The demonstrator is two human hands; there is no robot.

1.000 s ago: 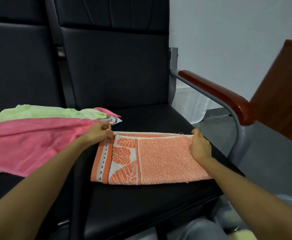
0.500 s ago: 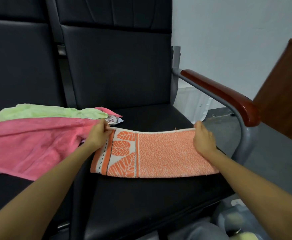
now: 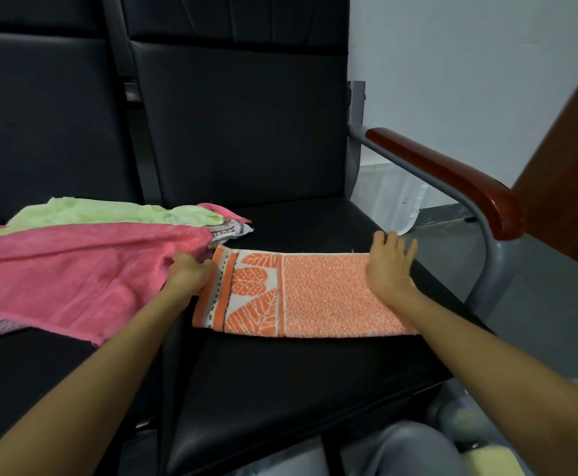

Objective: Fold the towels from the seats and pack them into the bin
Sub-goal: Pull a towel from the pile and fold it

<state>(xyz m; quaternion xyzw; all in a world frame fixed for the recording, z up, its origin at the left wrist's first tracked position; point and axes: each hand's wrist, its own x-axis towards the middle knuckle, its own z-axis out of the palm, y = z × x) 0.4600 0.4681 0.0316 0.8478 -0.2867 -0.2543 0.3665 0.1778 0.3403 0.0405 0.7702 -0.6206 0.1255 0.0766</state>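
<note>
On the seat [image 3: 280,389] the orange towel [image 3: 315,297] lies folded into a long strip — only partly folded, I judge. The left hand [image 3: 191,274] curls its fingers round the towel's left end; the right hand [image 3: 389,266] presses its right end, fingers spread flat. Left of it and beyond, the pink towel [image 3: 75,269] and green towel [image 3: 109,214] lie loose — nothing visibly packed.
</note>
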